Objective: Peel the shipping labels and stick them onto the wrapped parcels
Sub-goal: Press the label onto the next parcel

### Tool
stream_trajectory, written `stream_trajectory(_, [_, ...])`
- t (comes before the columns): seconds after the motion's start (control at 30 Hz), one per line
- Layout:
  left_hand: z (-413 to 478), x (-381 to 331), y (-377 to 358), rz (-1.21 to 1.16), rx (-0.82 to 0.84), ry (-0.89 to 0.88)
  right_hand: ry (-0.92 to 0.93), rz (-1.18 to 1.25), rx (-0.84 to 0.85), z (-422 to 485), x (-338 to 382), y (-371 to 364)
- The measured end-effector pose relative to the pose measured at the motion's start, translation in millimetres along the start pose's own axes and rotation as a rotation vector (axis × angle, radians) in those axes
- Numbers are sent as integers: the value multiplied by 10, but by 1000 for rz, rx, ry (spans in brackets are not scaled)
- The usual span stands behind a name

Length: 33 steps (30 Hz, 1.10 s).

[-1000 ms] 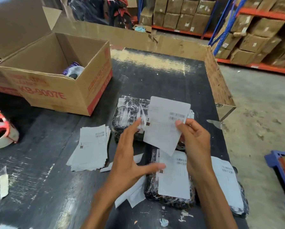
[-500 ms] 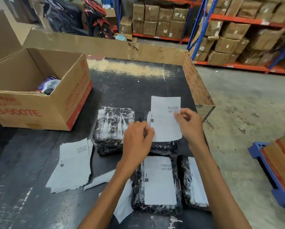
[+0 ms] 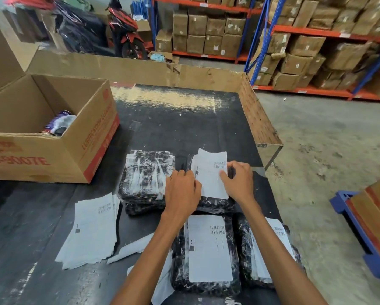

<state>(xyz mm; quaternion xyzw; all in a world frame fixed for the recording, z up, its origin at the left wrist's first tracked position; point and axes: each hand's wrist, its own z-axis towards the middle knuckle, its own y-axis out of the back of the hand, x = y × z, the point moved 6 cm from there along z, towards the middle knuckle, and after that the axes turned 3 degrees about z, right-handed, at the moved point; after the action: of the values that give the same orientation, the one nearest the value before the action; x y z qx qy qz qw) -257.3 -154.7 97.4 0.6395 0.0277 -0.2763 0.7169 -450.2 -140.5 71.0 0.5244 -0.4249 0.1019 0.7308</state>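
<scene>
Two parcels nearest the person were already done: the front middle parcel (image 3: 206,280) had a label stuck flat on top, and the front right parcel (image 3: 270,256) had one too, though an arm covered part of it. The third was mid-job. A shipping label (image 3: 211,175) lay over the back right parcel (image 3: 215,205), its far edge poking up past the wrap, so it looked placed but not fully smoothed down.

The left hand (image 3: 181,192) sat knuckles-up at the label's left edge with fingers curled; couldn't tell whether it was pinching the paper or just pressing it. The right hand (image 3: 238,183) had its thumb and fingers closed on the label's right edge, holding it in position.

Still untouched was the back left parcel (image 3: 148,179), just bare shiny black wrap with no label. A stack of labels (image 3: 92,230) waited on the black table (image 3: 173,128) to the left, and a few peeled backing strips (image 3: 131,249) lay near the person's left arm. So roughly halfway for the visible parcels, by the look of it. No idea whether the cardboard box (image 3: 74,150) held more.
</scene>
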Motion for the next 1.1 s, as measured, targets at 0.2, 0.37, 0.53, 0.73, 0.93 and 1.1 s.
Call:
stream_trajectory(0.2, [83,-22,36,122,89,56,-16,-94,-119,-22,124,172])
stream_trajectory(0.37, [236,-78,51,-16,-122,-95,223,-161,-155,-4,375,244])
stream_trajectory(0.53, [547,-78,-453,-63,108,-116,189,-314,128,-32,232,-245])
stream_trajectory(0.73, [519,-4,-505,-317,170,-17,146,-82,170,-26,61,-282])
stream_trajectory(0.93, [335,125,-499,-560,285,256,-92,314,118,-105,-172,-212])
stream_trajectory(1.1, [216,81,-327,-806,231,316,-80,516,146,-184,-52,-138])
